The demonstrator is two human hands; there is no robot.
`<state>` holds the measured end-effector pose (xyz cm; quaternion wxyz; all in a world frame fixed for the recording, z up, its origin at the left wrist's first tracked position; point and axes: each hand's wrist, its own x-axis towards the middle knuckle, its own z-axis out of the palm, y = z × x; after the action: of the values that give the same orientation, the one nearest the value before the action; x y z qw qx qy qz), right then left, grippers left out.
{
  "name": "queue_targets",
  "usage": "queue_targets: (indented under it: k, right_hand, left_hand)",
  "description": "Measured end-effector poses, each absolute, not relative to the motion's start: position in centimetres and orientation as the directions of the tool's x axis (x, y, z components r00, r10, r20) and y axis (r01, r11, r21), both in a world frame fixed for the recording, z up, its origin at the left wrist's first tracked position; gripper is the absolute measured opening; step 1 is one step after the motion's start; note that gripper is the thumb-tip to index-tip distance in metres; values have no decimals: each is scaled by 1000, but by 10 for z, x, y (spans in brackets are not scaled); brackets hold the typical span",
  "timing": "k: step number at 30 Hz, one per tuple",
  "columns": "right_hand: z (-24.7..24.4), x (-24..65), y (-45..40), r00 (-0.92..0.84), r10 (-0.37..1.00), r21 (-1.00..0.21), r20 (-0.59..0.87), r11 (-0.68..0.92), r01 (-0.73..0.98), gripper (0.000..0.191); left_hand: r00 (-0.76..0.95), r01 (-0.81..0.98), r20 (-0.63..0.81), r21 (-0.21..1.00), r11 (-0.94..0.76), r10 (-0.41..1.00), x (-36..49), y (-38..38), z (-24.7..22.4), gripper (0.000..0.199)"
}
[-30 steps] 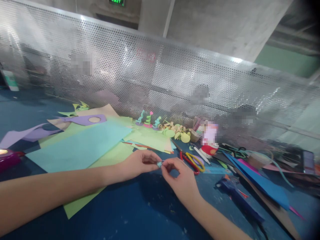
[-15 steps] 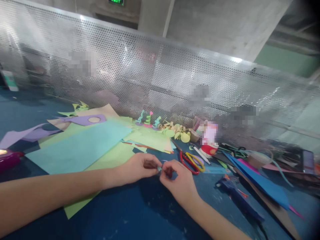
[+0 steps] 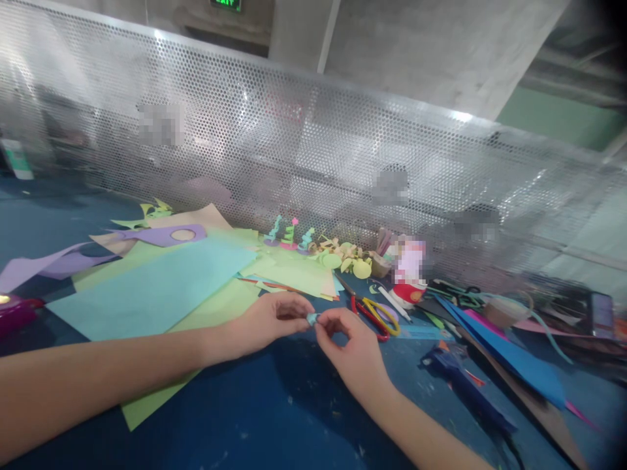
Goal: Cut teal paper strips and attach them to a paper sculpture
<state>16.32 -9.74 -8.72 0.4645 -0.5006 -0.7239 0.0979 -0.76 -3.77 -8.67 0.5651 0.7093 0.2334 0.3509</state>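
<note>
Between my hands is a small light-blue rolled paper piece (image 3: 312, 318), held just above the blue table. My left hand (image 3: 279, 316) pinches it from the left with thumb and fingertips. My right hand (image 3: 350, 343) is closed on its right end, with thumb and forefinger forming a ring. Scissors (image 3: 375, 316) with red and yellow handles lie just beyond my right hand. Under and behind my left forearm spread a light-blue paper sheet (image 3: 161, 290) and a green sheet (image 3: 151, 398).
Small paper spirals on bases (image 3: 290, 236) stand near the perforated metal screen (image 3: 235, 130). Yellow paper cutouts (image 3: 350, 258) and a red-and-white cup (image 3: 409, 292) are beside them. At right lie a dark blue glue gun (image 3: 465, 391) and blue sheets (image 3: 509, 352); purple scraps (image 3: 63, 261) are at left.
The light-blue paper piece now shows more between my fingertips. My right hand's fingers have shifted slightly up, and its thumb-forefinger ring has opened wider.
</note>
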Motion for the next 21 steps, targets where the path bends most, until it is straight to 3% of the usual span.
queue_targets:
  k: [21]
  right_hand:
    - [-82,160,-104,-139,798,-484,586,482,731,11]
  left_hand:
    - [730,-89,235,964,-252,642,-6,-43,-85,15]
